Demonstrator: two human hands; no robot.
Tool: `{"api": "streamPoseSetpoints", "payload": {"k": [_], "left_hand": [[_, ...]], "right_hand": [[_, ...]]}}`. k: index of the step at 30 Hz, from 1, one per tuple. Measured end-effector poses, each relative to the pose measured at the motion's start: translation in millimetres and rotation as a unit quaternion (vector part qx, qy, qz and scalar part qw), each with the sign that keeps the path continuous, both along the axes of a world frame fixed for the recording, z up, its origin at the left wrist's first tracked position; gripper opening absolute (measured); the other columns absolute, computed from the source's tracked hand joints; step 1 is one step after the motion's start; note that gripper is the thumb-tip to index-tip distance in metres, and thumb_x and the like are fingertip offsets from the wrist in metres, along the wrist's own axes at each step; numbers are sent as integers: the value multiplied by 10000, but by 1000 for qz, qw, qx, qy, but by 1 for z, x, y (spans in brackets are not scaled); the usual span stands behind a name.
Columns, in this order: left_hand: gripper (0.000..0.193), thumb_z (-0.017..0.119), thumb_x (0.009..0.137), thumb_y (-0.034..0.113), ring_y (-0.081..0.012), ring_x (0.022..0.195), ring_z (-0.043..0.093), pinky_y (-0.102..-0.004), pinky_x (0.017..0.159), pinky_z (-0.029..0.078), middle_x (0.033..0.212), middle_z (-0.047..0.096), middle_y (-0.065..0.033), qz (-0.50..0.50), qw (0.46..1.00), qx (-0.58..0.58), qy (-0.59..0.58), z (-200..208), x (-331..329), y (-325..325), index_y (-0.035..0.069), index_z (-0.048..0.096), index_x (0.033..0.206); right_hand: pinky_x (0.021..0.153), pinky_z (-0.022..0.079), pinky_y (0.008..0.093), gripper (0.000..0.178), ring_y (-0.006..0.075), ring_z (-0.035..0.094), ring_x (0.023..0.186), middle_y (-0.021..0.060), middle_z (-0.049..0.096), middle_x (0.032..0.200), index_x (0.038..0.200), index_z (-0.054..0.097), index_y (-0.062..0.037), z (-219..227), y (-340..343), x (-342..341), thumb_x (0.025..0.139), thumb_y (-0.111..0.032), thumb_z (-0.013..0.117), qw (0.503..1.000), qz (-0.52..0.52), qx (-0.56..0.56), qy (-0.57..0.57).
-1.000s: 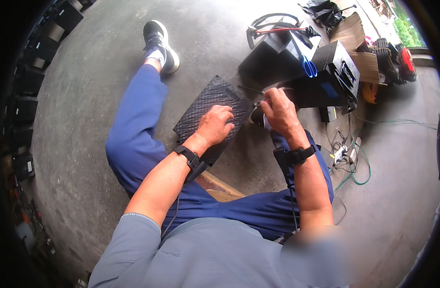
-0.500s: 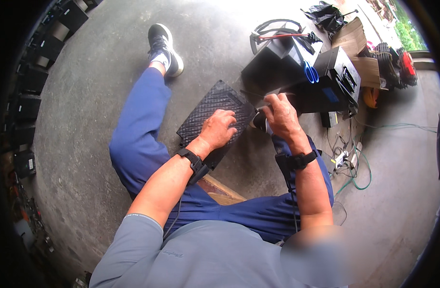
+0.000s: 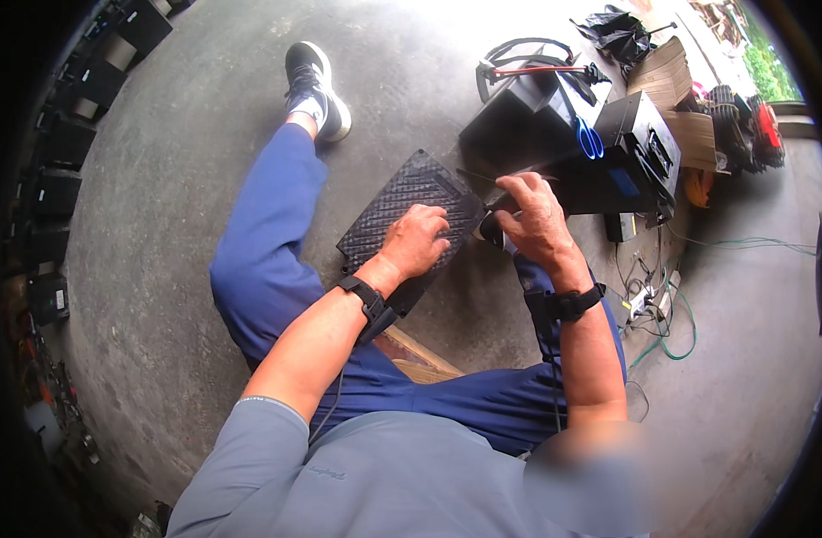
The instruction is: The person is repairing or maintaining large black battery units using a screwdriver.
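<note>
A flat black case (image 3: 398,193) with a ribbed, woven-looking top lies tilted between my legs. On its top rests my left hand (image 3: 416,240), fingers curled and close together, pressing against the surface. My right hand (image 3: 535,215) hovers by the case's right corner, its thumb and forefinger bent toward each other. Whatever sits between those fingertips is too dark and small to name. A thin dark strip (image 3: 475,174) runs from near the right fingertips toward the case's far side; I cannot tell whether the hand holds it.
Beyond my right hand stand black metal boxes (image 3: 510,125), with blue-handled scissors (image 3: 589,139) and a cable bundle on top. Cardboard (image 3: 689,134) leans behind. A white power strip (image 3: 641,300) lies among tangled cords. Several black boxes (image 3: 54,195) line the left side.
The whole view has shifted slightly. My left hand stays on the case, and my right hand keeps its place by the corner with its fingers a little differently bent.
</note>
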State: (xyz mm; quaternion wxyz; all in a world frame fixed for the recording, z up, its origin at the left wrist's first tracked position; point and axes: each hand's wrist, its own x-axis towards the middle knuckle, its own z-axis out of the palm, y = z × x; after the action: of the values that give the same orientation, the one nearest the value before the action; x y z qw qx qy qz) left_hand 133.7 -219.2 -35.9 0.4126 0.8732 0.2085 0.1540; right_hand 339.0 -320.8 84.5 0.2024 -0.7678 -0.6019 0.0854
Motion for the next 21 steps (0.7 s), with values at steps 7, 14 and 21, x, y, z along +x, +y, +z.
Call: {"api": "streamPoseSetpoints", "payload": {"k": [7,14,21], "left_hand": [[254,794,793,162,-319,1241,582,-423,1053,485,1276,668,-103,3,1000,7,0,-2,0,0,62,713,1012],[250,791,796,167,-321,1245,578,-427,1060,479,1283,665,-105,0,1000,12,-7,-3,0,1,61,711,1008],[254,791,793,168,-319,1247,578,-425,1062,480,1282,667,-106,0,1000,10,1,-2,-1,0,63,713,1011]], "right_hand": [[890,516,443,300,359,614,1020,146,643,1068,1174,681,-84,-2,2,-1,884,-155,714,1000,-9,-7,15],[914,510,453,405,367,607,1050,148,627,1083,1236,642,-92,-5,-1,1,852,-164,749,994,-64,-82,21],[889,520,451,398,366,617,1036,148,632,1060,1234,636,-95,-4,-3,-1,854,-159,732,1000,-14,-11,-1]]}}
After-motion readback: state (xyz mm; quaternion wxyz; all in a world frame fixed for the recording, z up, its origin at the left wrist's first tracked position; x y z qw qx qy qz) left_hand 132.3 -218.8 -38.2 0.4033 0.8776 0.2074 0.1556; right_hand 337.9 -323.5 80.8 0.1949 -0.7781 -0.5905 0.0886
